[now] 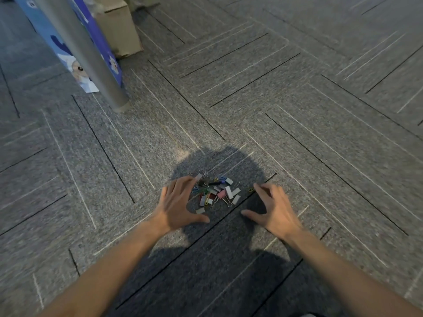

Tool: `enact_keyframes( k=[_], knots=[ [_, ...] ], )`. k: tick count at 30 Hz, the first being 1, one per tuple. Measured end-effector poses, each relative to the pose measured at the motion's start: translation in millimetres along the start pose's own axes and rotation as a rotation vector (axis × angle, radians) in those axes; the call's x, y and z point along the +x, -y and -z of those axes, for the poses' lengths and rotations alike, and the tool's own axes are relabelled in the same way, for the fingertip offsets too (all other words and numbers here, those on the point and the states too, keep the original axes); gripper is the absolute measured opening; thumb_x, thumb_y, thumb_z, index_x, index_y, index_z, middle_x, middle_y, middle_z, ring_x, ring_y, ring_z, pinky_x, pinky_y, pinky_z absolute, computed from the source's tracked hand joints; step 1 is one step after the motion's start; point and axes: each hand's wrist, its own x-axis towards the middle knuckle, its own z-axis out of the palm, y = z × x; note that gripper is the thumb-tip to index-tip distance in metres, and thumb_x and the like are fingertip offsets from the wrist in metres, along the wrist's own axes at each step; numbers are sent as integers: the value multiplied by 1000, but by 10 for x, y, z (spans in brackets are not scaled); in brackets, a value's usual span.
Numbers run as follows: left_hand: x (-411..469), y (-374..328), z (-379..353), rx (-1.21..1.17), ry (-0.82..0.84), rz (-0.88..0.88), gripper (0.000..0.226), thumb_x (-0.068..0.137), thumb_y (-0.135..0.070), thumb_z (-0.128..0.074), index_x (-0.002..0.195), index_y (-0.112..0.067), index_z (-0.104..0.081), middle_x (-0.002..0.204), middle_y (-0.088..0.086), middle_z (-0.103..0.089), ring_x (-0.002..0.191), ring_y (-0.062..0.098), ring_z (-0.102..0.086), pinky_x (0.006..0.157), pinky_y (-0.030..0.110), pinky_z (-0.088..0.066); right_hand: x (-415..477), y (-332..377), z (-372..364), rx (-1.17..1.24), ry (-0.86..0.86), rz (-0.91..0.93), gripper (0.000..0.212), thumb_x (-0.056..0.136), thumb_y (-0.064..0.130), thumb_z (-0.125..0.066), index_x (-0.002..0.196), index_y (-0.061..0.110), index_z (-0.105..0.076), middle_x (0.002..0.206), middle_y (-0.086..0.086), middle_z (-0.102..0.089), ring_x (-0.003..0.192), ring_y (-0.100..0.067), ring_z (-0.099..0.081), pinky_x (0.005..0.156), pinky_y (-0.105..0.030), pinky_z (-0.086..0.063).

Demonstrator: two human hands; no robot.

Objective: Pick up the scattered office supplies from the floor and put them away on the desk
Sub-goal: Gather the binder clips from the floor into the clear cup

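The grey carpet floor (297,99) is under the left hand (177,203) and right hand (274,209). Their fingers (183,185) are spread apart and hold nothing. A little pile of colored clips (216,192) lies between them, just beside the left fingers. A metal pole (91,60) stands well beyond.

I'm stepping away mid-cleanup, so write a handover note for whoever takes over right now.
Left hand: open, fingers spread, at the left edge of the pile of binder clips and paper clips on the carpet.
Right hand: open, to the pile's right, holding nothing; a stray yellow paper clip lies by its fingertips.
Done: clips lie heaped together between the hands; none lifted.
Left: scoop everything up and carry it to the desk, not in view.
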Motion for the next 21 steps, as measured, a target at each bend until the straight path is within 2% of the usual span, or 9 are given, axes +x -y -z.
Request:
enact_keyframes(
  k=[1,3,6,8,10,12,14,18,21],
  knots=[
    [-12,25,7,44,28,17,125,50,-98,-28,149,-21,-14,142,-1,-27,127,17,-29,110,40,-23,54,46,11,-18,61,-5,112,67,91,-32,152,19,-24,139,-4,-30,122,-18,-34,104,-39,-39],
    [-10,57,-21,92,17,24,128,50,-98,-21,148,-17,-18,134,1,-33,121,18,-34,107,39,-26,167,142,16,-70,147,10,121,61,94,-36,154,23,-8,144,-4,-19,126,-19,-26,107,-39,-36],
    [70,36,-42,79,-1,-10,114,60,-93,-29,146,-17,-26,131,-2,-39,121,19,-39,103,38,-29,331,303,1,-161,201,113,120,62,95,-26,154,23,-2,146,-3,-14,129,-23,-23,109,-45,-35],
    [148,7,-41,18,30,-7,103,67,-81,-48,146,-20,-24,133,-4,-39,124,17,-37,103,36,-27,448,393,-46,-188,180,215,118,65,95,-14,155,19,-7,146,-7,-19,128,-26,-26,110,-47,-33],
    [246,-13,-6,-48,40,26,99,69,-73,-58,145,-21,-22,133,-4,-41,126,17,-37,102,35,-26,571,459,-94,-144,140,314,109,73,88,-22,153,16,-17,142,-13,-31,125,-32,-35,105,-49,-39],
    [322,-8,17,-66,43,42,96,71,-69,-60,145,-20,-22,134,-3,-42,127,18,-37,102,36,-26,669,498,-121,-103,95,398,95,79,75,-43,150,14,-28,135,-14,-40,119,-34,-43,96,-48,-47],
    [350,0,27,-41,38,15,89,74,-67,-60,143,-22,-27,130,-3,-44,124,18,-38,100,36,-27,722,524,-119,-81,67,434,81,82,62,-55,145,14,-39,129,-12,-44,113,-32,-48,88,-45,-52],
    [327,41,4,21,-33,-64,69,77,-66,-57,132,-28,-40,119,-7,-47,114,16,-42,97,35,-31,793,527,-107,-57,64,420,61,83,56,-62,128,16,-52,118,-4,-51,107,-24,-51,81,-40,-54],
    [302,68,-48,13,-112,-94,56,78,-62,-58,120,-26,-47,117,-4,-45,110,16,-42,95,35,-36,798,549,-153,-63,1,459,52,83,58,-57,108,13,-57,102,-1,-58,92,-20,-49,79,-36,-49]
  ],
)
